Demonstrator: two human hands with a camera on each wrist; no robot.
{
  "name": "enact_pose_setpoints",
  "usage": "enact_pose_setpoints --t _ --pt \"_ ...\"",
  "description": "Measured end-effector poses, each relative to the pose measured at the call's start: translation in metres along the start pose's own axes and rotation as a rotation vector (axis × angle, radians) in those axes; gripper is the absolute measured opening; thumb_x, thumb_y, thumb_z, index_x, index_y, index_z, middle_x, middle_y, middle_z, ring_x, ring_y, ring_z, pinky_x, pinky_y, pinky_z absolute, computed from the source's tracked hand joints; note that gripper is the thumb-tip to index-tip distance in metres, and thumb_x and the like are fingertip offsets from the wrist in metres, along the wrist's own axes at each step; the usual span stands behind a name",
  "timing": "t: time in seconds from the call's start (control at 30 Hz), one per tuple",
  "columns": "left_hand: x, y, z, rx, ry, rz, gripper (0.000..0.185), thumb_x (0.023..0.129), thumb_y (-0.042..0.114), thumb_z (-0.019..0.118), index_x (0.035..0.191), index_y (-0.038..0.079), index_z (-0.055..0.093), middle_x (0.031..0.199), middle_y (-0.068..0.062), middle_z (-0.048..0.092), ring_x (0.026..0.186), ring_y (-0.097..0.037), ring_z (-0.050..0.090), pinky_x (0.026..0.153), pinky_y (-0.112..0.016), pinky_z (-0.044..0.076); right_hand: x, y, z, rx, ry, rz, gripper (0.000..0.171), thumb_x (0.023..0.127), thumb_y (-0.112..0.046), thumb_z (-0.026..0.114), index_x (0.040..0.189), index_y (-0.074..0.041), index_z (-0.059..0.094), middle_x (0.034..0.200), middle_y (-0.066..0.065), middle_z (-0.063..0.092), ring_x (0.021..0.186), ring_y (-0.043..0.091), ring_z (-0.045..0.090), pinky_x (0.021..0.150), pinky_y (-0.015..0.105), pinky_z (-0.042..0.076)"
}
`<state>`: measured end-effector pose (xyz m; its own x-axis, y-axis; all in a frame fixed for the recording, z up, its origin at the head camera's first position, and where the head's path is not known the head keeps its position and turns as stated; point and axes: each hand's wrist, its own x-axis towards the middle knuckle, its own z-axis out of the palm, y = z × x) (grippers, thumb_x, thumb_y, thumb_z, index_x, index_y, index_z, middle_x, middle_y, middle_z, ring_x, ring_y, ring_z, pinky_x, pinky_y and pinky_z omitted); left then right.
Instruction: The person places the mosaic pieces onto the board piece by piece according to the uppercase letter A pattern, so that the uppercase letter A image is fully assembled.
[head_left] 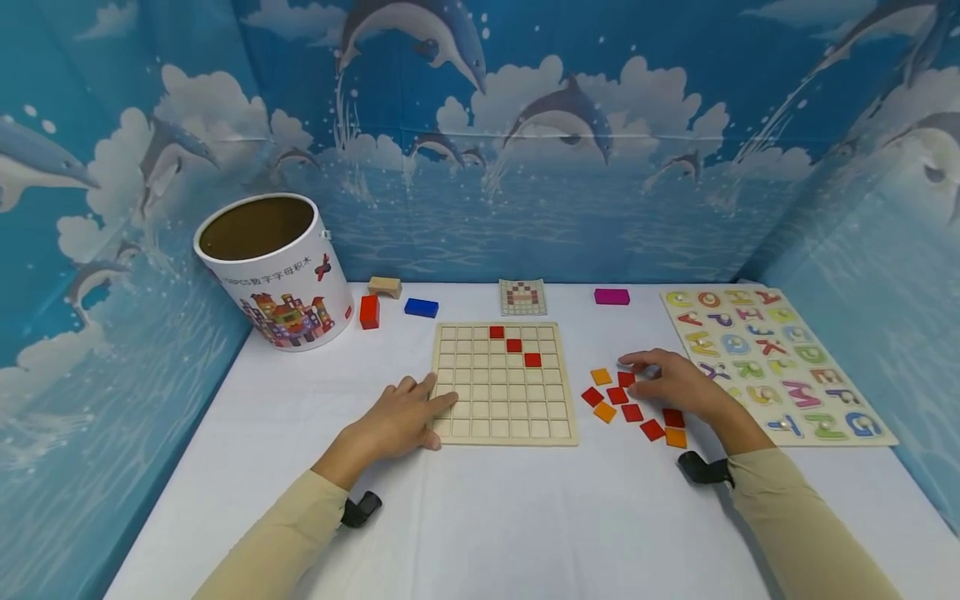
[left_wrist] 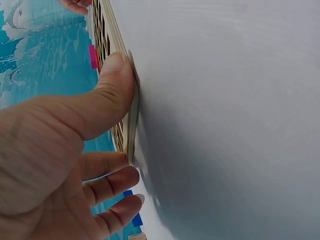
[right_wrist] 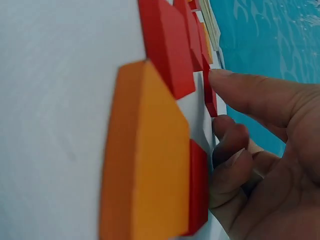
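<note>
A wooden grid board (head_left: pixel 502 400) lies flat, with red square tiles (head_left: pixel 532 360) set in a diagonal on its upper part. My left hand (head_left: pixel 401 417) rests at the board's left edge, index finger over the grid; the left wrist view shows the thumb (left_wrist: pixel 115 80) against the board's edge. My right hand (head_left: pixel 675 383) reaches over the loose tiles right of the board. Its thumb and index finger stand apart around a red tile (head_left: pixel 626 379), the thumb tip close to it in the right wrist view. Several red and orange tiles (right_wrist: pixel 160 165) lie about that hand.
A small pattern card (head_left: pixel 522 297) lies behind the board. Red (head_left: pixel 370 312), blue (head_left: pixel 422 307), natural wood (head_left: pixel 385 287) and magenta (head_left: pixel 612 297) blocks stand along the back. A white bucket (head_left: pixel 330 292) stands at back left; an alphabet board (head_left: pixel 750 367) lies at the right.
</note>
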<state>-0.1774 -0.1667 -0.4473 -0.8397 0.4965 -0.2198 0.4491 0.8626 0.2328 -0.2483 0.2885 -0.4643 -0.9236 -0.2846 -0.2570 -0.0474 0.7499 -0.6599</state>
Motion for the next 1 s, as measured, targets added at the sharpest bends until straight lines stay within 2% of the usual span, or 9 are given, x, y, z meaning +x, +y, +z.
enact_pose_setpoints --t 0.2,0.37,0.47,0.6,0.77,1.0 --pt "0.0 0.0 0.0 -0.012 0.004 0.002 0.074 0.087 0.04 0.076 0.154 0.025 0.048 0.164 -0.02 0.031 0.131 -0.032 0.043 0.098 -0.046 0.038 0.003 -0.005 0.001 -0.046 0.014 0.024 0.042 0.094 -0.02 0.072 0.134 -0.009 0.064 0.129 0.019 0.057 0.109 0.031 0.051 0.08 0.034 0.051" --pt "0.0 0.0 -0.001 -0.016 0.001 -0.003 0.075 0.087 0.04 0.076 0.154 0.024 0.047 0.164 -0.021 0.03 0.134 -0.033 0.041 0.102 -0.049 0.038 0.004 -0.007 0.001 -0.043 0.021 0.021 0.03 0.093 -0.019 0.073 0.119 -0.009 0.064 0.112 0.013 0.059 0.1 0.028 0.053 0.076 0.034 0.051" --pt "0.001 0.0 0.0 -0.014 -0.002 -0.006 0.075 0.087 0.04 0.076 0.154 0.025 0.047 0.164 -0.021 0.03 0.134 -0.033 0.041 0.102 -0.049 0.038 0.005 -0.005 0.0 -0.006 0.004 0.025 0.029 0.093 -0.02 0.074 0.116 -0.009 0.061 0.103 0.01 0.058 0.095 0.026 0.054 0.074 0.034 0.05" --pt "0.002 0.0 0.001 -0.01 -0.002 -0.007 0.074 0.087 0.041 0.075 0.154 0.025 0.048 0.164 -0.021 0.03 0.134 -0.034 0.041 0.102 -0.049 0.038 0.006 0.001 -0.003 0.079 -0.026 0.03 0.034 0.095 -0.026 0.073 0.121 -0.009 0.059 0.098 0.012 0.056 0.084 0.026 0.055 0.068 0.032 0.049" --pt "0.001 0.0 0.003 0.001 -0.014 -0.016 0.072 0.089 0.04 0.075 0.154 0.026 0.047 0.164 -0.02 0.03 0.136 -0.035 0.04 0.108 -0.054 0.036 0.007 0.002 -0.006 0.18 0.008 0.036 0.04 0.097 -0.033 0.071 0.129 -0.012 0.058 0.09 0.015 0.052 0.069 0.027 0.052 0.061 0.032 0.046" --pt "0.002 -0.001 0.004 0.006 -0.013 -0.004 0.074 0.09 0.041 0.074 0.156 0.026 0.045 0.165 -0.02 0.029 0.136 -0.035 0.04 0.109 -0.054 0.036 0.011 -0.016 -0.004 0.343 0.066 0.03 0.055 0.095 -0.041 0.073 0.136 -0.007 0.058 0.089 0.012 0.057 0.076 0.024 0.055 0.07 0.032 0.046"
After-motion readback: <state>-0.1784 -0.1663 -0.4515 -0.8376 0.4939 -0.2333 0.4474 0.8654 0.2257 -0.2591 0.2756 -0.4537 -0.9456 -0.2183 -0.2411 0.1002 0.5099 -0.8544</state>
